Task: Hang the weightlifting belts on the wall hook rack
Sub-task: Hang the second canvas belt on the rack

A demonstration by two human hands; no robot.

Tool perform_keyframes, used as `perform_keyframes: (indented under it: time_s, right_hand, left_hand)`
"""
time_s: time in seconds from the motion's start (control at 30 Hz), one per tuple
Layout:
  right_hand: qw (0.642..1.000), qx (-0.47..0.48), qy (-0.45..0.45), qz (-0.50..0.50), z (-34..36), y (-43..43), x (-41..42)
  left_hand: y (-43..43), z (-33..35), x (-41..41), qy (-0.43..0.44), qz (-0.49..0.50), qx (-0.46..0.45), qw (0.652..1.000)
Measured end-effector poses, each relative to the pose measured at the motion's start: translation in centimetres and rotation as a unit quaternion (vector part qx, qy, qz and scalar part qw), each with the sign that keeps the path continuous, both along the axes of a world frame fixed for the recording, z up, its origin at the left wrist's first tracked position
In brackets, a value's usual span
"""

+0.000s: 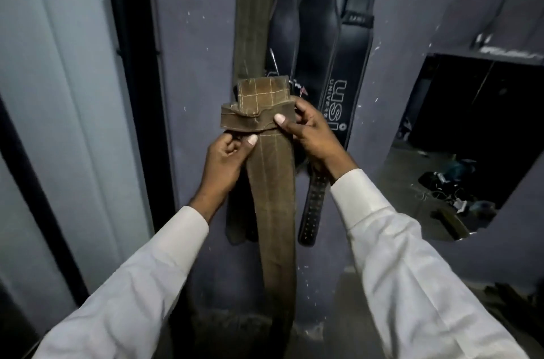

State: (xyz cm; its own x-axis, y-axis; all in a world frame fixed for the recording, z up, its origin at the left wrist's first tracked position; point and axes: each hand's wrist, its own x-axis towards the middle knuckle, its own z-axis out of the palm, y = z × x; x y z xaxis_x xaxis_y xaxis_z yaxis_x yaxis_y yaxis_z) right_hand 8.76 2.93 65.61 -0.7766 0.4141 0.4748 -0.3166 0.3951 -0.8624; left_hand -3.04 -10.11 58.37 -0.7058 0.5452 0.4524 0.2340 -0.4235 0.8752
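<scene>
Brown suede crossed with pale stitching: this is the weightlifting belt (272, 197) we hold up in front of a blue-grey wall (191, 49), and we place everything else from it. Its upper end is doubled over and bound by a band of the same leather. A short stitched tab stands above the band, and the long tail hangs straight down between our white sleeves (397, 241).

Our left hand (225, 158) grips the belt's left edge just under the band, thumb flat on the front and the other fingers curled round behind. Our right hand (312, 135) clamps the band's right end, thumb on the front and fingers wrapped behind the edge.

Directly above the belt, a second brown belt (254, 5) hangs flat against the wall and runs out of the top of the view. We cannot tell whether it touches the tab. Just right of the belt hangs a plain black belt (284, 20), and beyond that a black USI belt (338, 88) with white lettering. Right of the tail, below our right hand, dangles a black strap (312, 205) punched with rows of holes. Far to the belt's right, a dark opening (471, 123) shows clutter on a floor.
</scene>
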Motion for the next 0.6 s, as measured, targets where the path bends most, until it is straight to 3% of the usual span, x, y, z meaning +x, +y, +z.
perform_keyframes:
  time_s: [0.2,0.27,0.4,0.6]
  right_hand:
    - [0.986,0.009,0.139,-0.087,4.0,-2.5,-0.1]
    - [0.978,0.019,0.168,-0.118,3.4,-3.0,-0.5]
    - [0.976,-0.014,0.162,-0.147,3.3,-2.2,-1.5]
    - [0.971,-0.003,0.170,-0.169,5.7,-1.3,-3.0]
  left_hand:
    - [2.1,8.4,0.6,-0.047,-0.026,0.115,0.992]
    - [2.8,10.2,1.1,-0.025,-0.003,0.133,0.991]
    - [3.6,12.9,1.6,-0.005,0.055,0.149,0.987]
    - [3.6,14.8,0.2,-0.007,-0.017,0.099,0.995]
